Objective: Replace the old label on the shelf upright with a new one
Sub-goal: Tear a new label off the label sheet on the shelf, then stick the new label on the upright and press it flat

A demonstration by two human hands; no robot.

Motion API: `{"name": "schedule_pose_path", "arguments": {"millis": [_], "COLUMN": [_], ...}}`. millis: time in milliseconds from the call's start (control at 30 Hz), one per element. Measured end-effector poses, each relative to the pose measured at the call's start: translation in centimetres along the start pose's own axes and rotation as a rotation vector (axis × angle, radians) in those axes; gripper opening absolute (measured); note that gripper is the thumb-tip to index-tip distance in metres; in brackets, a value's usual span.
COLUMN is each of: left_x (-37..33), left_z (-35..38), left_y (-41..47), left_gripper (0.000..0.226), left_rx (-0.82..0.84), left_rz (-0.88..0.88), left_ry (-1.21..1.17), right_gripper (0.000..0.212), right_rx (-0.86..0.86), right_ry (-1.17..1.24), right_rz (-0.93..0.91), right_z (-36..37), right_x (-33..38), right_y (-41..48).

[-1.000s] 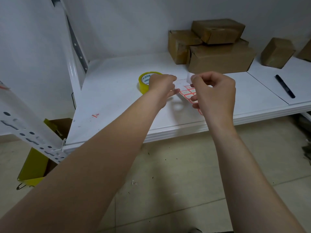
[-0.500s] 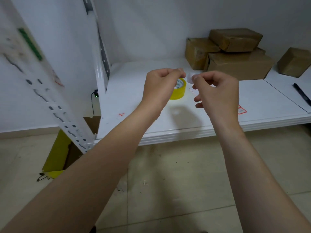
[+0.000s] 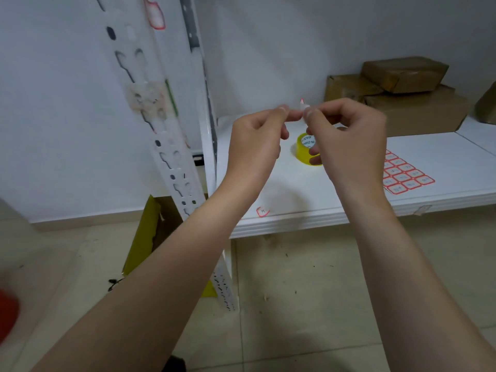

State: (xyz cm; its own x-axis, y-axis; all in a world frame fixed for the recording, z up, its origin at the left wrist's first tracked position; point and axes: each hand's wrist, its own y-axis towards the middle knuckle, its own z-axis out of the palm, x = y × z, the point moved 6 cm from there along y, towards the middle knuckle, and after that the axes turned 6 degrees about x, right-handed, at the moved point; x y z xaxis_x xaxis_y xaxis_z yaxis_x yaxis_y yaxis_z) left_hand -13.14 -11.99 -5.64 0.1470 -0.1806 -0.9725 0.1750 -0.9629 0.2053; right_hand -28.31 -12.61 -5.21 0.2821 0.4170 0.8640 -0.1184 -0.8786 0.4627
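Both hands are raised in front of the shelf, fingertips meeting. The right hand point(image 3: 346, 140) pinches a small white sticker point(image 3: 304, 106) with a red edge between thumb and forefinger, seen nearly edge-on. The left hand point(image 3: 257, 146) has its thumb and forefinger closed against the sticker's near side, probably to share the hold or keep the sticky face off the skin; whether it truly grips it cannot be told. Holding it by the very edge likely keeps the adhesive clean for pressing down.

Well to the left of the left hand stands the shelf upright point(image 3: 161, 135), white painted metal punched with keyhole slots. On it sits a ragged, whitish patch of torn paper and glue point(image 3: 147, 99), which looks like the remains of the old label, the likely spot for the new one. Higher up is another red-bordered label point(image 3: 154, 14).

Just behind and below the right hand, on the smooth white shelf point(image 3: 295, 200), lie a roll of glossy yellow tape point(image 3: 304, 149) and a sheet of red-framed labels point(image 3: 402, 174). Beyond them are brown cardboard boxes point(image 3: 402, 92).
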Motion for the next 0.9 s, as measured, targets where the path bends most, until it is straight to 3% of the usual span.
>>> {"name": "schedule_pose_path", "arguments": {"millis": [233,700,900], "left_x": [-1.9,-3.4,-4.2], "left_z": [-5.1,-9.0,-11.6], "left_y": [-2.8,-3.1,-4.3], "left_gripper": [0.026,0.019,0.010], "left_rx": [-0.119,-0.135,-0.161], "left_rz": [0.104,0.235,0.333], "left_ry": [0.043,0.049,0.009], "right_gripper": [0.011,0.018,0.018], "right_rx": [0.009,0.101,0.174], "right_ry": [0.014,0.173,0.168], "right_rz": [-0.073,-0.154,-0.333], "right_z": [2.1,6.3,8.5], "right_x": [3.9,7.0,8.2], "right_y": [-1.5,-2.4,-3.7]}}
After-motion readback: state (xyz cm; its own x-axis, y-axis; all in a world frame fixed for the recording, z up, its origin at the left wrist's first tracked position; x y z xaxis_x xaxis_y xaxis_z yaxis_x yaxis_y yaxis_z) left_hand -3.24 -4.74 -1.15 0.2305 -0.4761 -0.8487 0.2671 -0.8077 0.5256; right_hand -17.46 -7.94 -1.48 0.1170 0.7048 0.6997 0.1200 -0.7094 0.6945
